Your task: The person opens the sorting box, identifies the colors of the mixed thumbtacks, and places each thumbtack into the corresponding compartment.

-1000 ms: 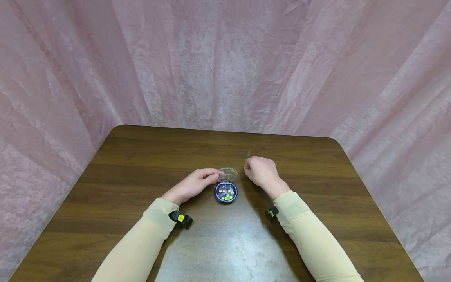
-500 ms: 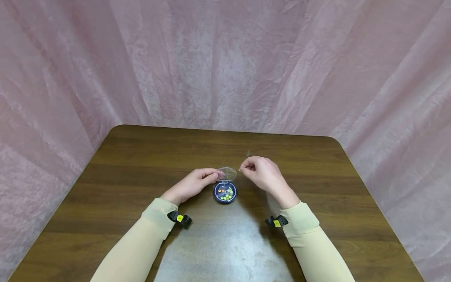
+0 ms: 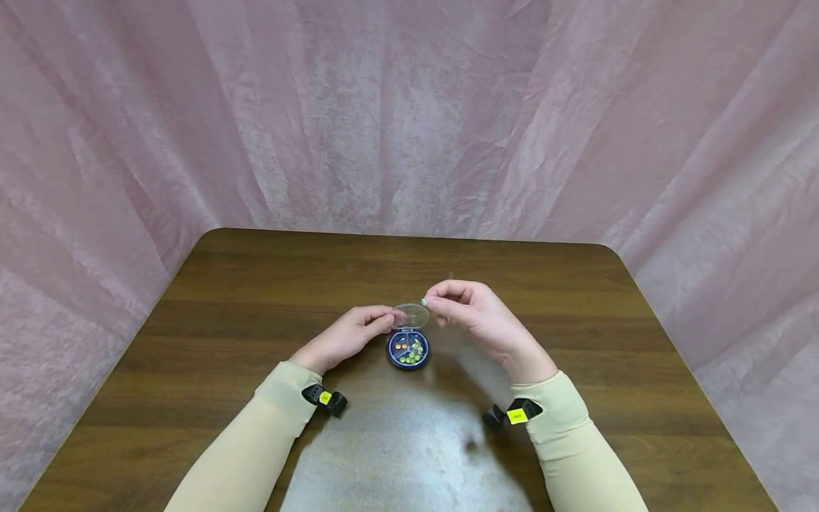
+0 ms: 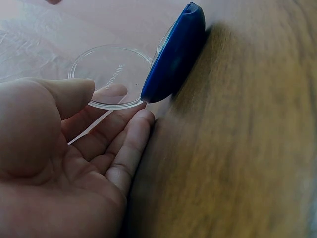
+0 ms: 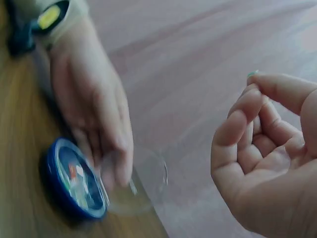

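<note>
"Two hands show in my head view, apart from each other above the counter (image 3: pixel 256 284). What do you make of the left hand (image 3: pixel 345 333)?"

"I see its thumb and fingers clamped on the clear lid (image 3: pixel 417 316) of a round blue case (image 4: pixel 174 59). My left wrist view shows the thumb on one face and a finger behind the other. The lid is swung open, hinged at the far edge of the case."

"And the right hand (image 3: pixel 483 313)?"

"Its thumb and index finger pinch a tiny green piece (image 3: pixel 424 302), held up near the lid's right edge in the head view. By my right wrist view, that piece is apart from the lid."

"Where do I find the case itself?"

"On the counter between the hands, nearer the left. I make out three compartments: two orange pieces (image 3: pixel 401 346) in the left one, yellow-green pieces (image 3: pixel 411 358) in the right and near ones, too small for me to count."

"And around it?"

"I have black bands (image 3: pixel 325 398) with yellow labels on both wrists, pale sleeves (image 3: pixel 224 444), and a pink curtain (image 3: pixel 384 114) behind the counter."
</note>
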Tool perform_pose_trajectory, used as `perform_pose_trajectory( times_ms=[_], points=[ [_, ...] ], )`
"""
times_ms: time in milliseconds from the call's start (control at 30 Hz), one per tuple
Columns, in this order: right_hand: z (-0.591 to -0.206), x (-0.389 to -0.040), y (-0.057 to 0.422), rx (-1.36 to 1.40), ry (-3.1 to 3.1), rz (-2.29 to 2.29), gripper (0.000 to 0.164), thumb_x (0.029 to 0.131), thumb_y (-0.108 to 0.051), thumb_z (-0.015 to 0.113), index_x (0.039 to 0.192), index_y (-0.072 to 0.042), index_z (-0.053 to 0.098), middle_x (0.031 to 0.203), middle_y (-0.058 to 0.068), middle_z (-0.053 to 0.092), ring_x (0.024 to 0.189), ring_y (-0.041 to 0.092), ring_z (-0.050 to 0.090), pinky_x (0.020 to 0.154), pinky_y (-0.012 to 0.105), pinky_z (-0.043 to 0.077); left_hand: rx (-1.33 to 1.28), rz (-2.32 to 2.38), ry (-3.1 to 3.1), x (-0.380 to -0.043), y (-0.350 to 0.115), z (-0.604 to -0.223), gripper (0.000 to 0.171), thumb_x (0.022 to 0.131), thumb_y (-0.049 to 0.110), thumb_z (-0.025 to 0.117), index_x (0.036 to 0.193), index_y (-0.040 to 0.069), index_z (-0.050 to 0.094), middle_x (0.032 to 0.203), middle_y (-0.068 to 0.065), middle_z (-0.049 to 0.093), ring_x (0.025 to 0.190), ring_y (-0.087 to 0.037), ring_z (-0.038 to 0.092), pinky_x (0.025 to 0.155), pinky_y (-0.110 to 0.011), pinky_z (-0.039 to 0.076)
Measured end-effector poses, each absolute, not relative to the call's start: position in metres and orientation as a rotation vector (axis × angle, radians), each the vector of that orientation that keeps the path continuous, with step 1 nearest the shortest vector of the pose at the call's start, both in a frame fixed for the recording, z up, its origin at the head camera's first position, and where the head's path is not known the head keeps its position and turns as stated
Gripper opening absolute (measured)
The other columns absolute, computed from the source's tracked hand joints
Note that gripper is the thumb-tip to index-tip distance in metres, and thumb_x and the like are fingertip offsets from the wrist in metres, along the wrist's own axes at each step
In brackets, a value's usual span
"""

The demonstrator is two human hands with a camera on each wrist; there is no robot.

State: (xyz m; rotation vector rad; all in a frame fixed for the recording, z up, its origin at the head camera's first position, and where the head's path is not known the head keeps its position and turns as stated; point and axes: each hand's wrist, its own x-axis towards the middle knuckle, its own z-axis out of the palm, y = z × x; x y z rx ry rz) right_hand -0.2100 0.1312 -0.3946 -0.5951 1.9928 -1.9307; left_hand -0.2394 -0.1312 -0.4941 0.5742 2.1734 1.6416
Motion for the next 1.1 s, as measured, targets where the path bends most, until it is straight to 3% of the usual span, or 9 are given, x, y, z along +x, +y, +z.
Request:
perform_pose_trajectory(
  times_ms=[200, 533, 933, 1100],
  points=[
    [-0.386, -0.2, 0.127, -0.665, 1.43, -2.127, 0.008, 0.1, -0.011, 0.057, 0.098, -0.006, 0.063, 0.079, 0.002, 0.051, 0.068, 0.015, 0.045, 0.067, 0.027, 0.039, 0.56, 1.626, 2.181, -0.239, -0.133, -0.495, 0.035, 0.105, 0.035, 0.05, 0.132, 0.02, 0.065, 0.129, 0.006, 0.065, 0.124, -0.01, 0.056, 0.104, -0.03, 0.042],
    [-0.37, -0.185, 0.12, -0.84, 1.052, -2.125, 0.025, 0.107, -0.013, 0.04, 0.085, -0.011, 0.052, 0.078, -0.001, 0.038, 0.066, 0.015, 0.027, 0.066, 0.027, 0.026, 0.554, 1.634, 2.18, -0.24, -0.134, -0.494, 0.035, 0.105, 0.035, 0.051, 0.132, 0.019, 0.066, 0.129, 0.006, 0.065, 0.124, -0.01, 0.056, 0.105, -0.029, 0.042],
    [-0.364, -0.182, 0.121, -0.921, 0.883, -2.153, 0.025, 0.107, -0.015, 0.041, 0.084, -0.011, 0.05, 0.079, -0.002, 0.036, 0.065, 0.012, 0.028, 0.066, 0.026, 0.023, 0.541, 1.635, 2.182, -0.241, -0.136, -0.497, 0.034, 0.105, 0.033, 0.051, 0.132, 0.018, 0.066, 0.129, 0.005, 0.065, 0.124, -0.011, 0.056, 0.105, -0.03, 0.041],
    [-0.374, -0.192, 0.129, -0.826, 1.348, -2.112, 0.016, 0.103, -0.008, 0.047, 0.093, -0.003, 0.059, 0.077, 0.002, 0.045, 0.068, 0.016, 0.038, 0.067, 0.028, 0.033, 0.55, 1.63, 2.191, -0.24, -0.135, -0.495, 0.034, 0.105, 0.035, 0.052, 0.131, 0.019, 0.066, 0.128, 0.005, 0.066, 0.123, -0.01, 0.057, 0.104, -0.031, 0.042]
  ],
)
